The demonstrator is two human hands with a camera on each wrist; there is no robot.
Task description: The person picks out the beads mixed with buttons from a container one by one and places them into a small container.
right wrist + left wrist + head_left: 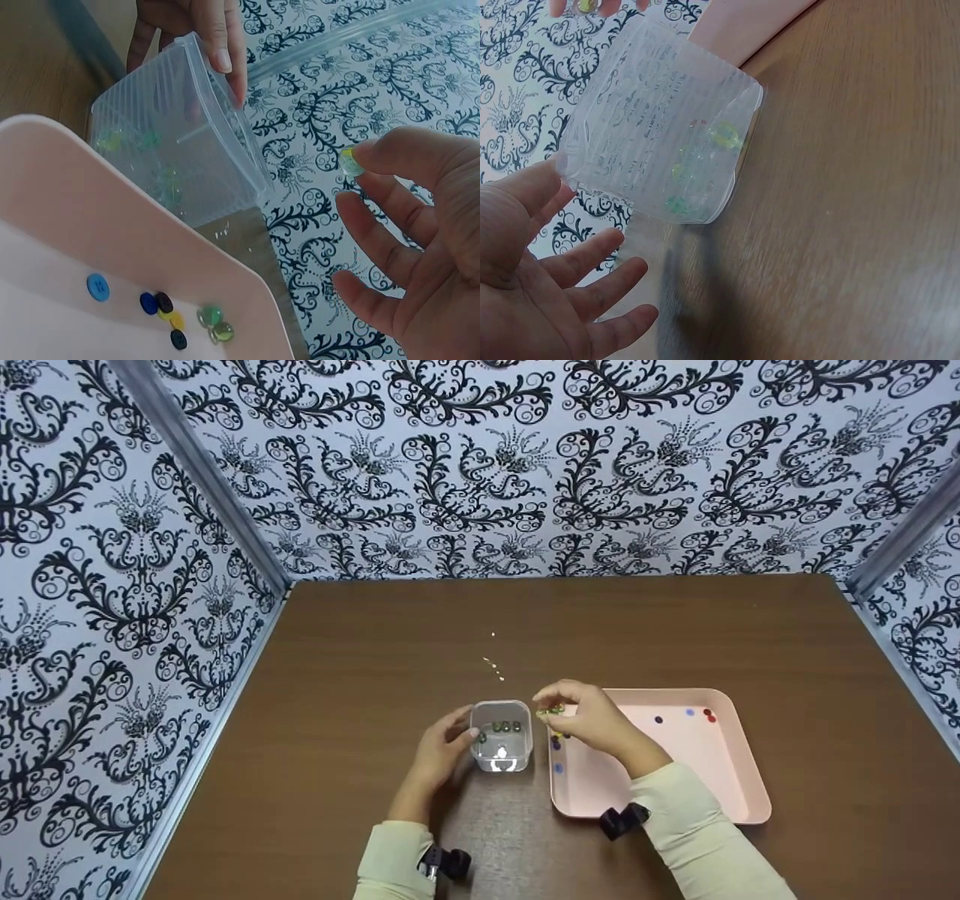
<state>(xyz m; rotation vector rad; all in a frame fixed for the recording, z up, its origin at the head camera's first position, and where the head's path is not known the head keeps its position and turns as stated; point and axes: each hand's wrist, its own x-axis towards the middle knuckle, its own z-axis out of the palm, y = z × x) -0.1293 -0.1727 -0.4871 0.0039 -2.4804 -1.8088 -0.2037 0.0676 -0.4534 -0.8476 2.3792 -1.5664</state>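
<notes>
One greenish marble (pixel 349 163) sits fingertip-pinched in right hand (pixel 591 717); left hand (pixel 437 748), fingers spread, apparently touches a box (pixel 156 101)

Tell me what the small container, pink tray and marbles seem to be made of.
Small container: probably clear plastic, see-through with ribbed walls. Pink tray: likely molded plastic, smooth with low sheen, rounded corners and even color. Marbles: apparently glass, shiny and translucent with color inside, though plastic is possible.

Right grip (pixel 592 718) in fingertip pinch

The tray (pixel 697 761) is pink, the marbles (pixel 506 727) greenish.
</notes>
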